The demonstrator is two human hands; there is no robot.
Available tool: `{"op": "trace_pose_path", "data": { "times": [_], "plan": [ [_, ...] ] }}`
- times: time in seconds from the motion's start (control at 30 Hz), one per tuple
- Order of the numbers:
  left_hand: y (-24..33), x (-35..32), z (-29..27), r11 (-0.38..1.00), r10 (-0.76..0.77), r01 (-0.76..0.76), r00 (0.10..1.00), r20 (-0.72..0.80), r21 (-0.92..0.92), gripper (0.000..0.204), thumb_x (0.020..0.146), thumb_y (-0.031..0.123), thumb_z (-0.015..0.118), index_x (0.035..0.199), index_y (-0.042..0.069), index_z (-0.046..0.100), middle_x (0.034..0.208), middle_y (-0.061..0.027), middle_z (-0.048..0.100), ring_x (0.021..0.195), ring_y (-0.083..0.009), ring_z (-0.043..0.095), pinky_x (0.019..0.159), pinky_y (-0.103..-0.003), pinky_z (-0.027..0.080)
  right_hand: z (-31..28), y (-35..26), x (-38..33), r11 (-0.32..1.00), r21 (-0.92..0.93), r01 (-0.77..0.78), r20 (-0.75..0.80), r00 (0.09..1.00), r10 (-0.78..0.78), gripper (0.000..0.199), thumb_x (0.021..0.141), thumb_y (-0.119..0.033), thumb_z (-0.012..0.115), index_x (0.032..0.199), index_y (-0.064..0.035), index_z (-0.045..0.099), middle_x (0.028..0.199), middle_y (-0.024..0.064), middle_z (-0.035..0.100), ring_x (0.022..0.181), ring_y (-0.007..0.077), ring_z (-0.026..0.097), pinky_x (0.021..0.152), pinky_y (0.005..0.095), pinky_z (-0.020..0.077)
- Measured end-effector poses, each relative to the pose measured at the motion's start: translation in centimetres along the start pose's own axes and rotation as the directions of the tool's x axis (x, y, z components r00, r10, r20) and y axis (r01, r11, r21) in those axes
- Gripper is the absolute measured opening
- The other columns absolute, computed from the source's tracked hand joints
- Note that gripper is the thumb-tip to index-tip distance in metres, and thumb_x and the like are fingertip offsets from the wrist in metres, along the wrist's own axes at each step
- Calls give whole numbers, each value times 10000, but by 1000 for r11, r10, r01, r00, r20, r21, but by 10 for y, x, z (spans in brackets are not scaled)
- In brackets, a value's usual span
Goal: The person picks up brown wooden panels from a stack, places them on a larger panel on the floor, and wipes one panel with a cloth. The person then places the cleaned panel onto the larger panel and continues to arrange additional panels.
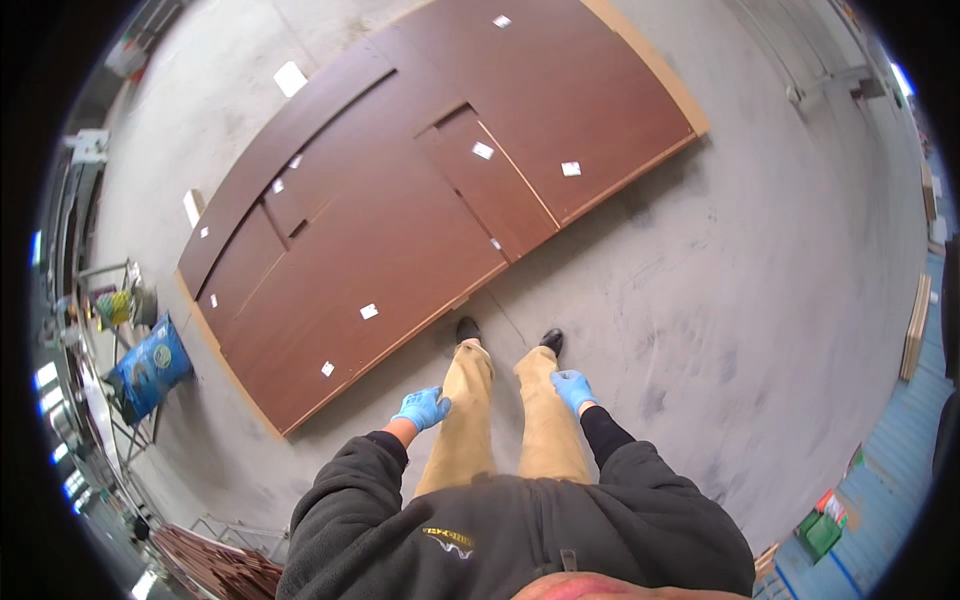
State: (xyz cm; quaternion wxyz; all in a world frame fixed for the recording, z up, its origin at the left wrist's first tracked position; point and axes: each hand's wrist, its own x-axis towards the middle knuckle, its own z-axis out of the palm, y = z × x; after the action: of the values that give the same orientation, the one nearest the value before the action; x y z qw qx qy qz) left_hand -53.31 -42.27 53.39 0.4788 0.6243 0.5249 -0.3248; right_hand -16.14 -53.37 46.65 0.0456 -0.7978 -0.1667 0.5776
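Observation:
Both of my hands wear light blue gloves and are in front of my thighs. The fingers of my left hand [422, 408] are curled together beside the left trouser leg, and nothing shows in them. My right hand [573, 390] is also closed, its fingers drawn in against the tan trousers [548, 425], with no object visible. Beyond my shoes lies a stack of large dark brown panels [400, 200], apart from both hands. Smaller brown pieces [485, 165] rest on top, and several small white labels [369, 311] are scattered over the surface.
Grey concrete floor [680, 300] surrounds the stack. At the left, a blue bag [155, 365] is by a metal frame. Brown strips [215, 562] are piled at the lower left. A green container [819, 536] and leaning boards [915, 328] are along the right side.

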Motion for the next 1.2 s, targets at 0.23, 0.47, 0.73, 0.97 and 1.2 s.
{"op": "trace_pose_path", "data": {
  "times": [0.23,0.47,0.73,0.97,1.2],
  "plan": [
    [-47,-145,62,894,-244,63,899,-363,-443,603,966,452,578,1418,55,609,1417,-200,627,1328,-367,587,1129,-445,449,16,-61,-80,937,-202,285,236,943,-236,475,909,-401,639,1131,9,729,1133,224,745,1092,348,704,951,403,521],
    [-75,-231,234,413,-531,-57,796,-292,-909,507,972,364,649,1302,-21,668,1248,-176,729,1163,-275,682,1019,-382,519,1,-141,-162,638,-675,371,257,929,-268,528,894,-438,630,1211,-31,742,1295,226,700,1238,376,651,1059,435,495],
    [-159,-286,399,-164,-632,-73,774,48,-984,434,981,331,675,1237,-19,699,1171,-124,749,1070,-230,683,947,-382,536,91,-136,-214,347,-867,357,231,906,-356,548,908,-454,631,1186,4,748,1297,249,687,1267,397,629,1069,445,489],
    [-314,-385,510,-90,-820,-264,567,-79,-960,464,990,363,655,1240,-26,682,1197,-152,740,1094,-251,683,967,-387,533,321,-98,-296,367,-802,470,384,878,-284,557,912,-404,617,1267,16,699,1338,253,667,1298,418,600,1062,446,478],
    [-495,-463,518,-53,-872,-382,467,-144,-923,518,1001,356,646,1325,-48,635,1293,-182,700,1190,-282,654,1044,-384,503,492,-88,-384,121,-754,646,612,757,-227,583,907,-439,620,1245,29,706,1300,267,681,1250,398,638,1041,439,489]
  ]
}}
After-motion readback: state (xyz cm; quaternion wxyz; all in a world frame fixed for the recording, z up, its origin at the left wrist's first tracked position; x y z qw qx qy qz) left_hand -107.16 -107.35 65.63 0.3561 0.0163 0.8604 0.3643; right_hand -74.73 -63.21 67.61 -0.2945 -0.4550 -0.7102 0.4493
